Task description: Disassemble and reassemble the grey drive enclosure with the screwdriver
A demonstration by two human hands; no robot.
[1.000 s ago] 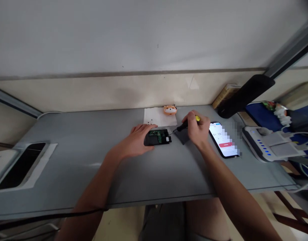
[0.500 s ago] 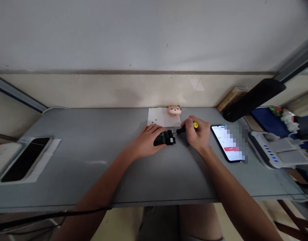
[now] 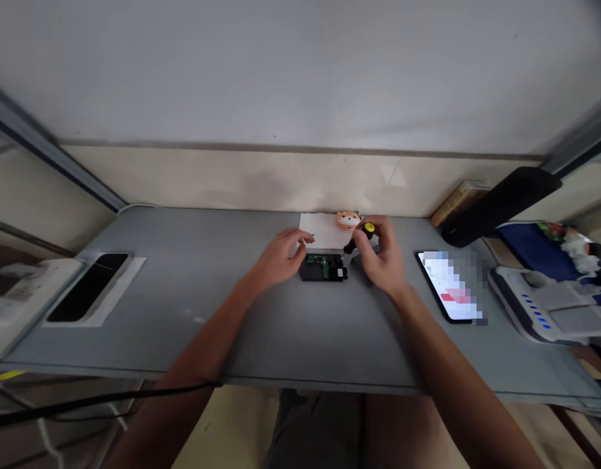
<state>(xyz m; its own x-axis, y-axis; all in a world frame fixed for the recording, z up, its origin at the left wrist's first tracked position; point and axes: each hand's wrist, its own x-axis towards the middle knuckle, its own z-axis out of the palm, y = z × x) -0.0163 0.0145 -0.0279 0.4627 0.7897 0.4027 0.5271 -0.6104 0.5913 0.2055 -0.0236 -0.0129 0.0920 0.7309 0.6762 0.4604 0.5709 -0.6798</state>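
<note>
Circuit board [image 3: 324, 267] in a black case lies flat on the grey table [image 3: 193, 306], about midway along it and closer to the back edge than the front, with its green surface showing on top. Nearest the camera, the person's legs [image 3: 320, 433] show below the table's front edge, and a black cable [image 3: 100, 402] runs across the left forearm. Left hand [image 3: 282, 255] is held with its fingers loosely spread, the fingertips near the board's back edge (whether they touch anything, the view does not settle). Right hand [image 3: 382, 254] pinches a screwdriver [image 3: 358, 240] between thumb and fingers, its black handle with a yellow cap tilted just beside the board's right end; the tip is hidden. Toward the right end of the table, a smartphone [image 3: 444, 286] lies at an angle with its screen lit and partly blurred, and past it sits a white device [image 3: 535, 306] with a row of blue lights. Toward the left end, a dark glossy rectangle [image 3: 88, 286] sits on a white patch. Along the back edge, a white paper napkin [image 3: 320, 229] lies just behind the board, an orange animal-face figurine [image 3: 348, 219] sits at its far edge, and a book [image 3: 459, 202] lies near the back right corner.
</note>
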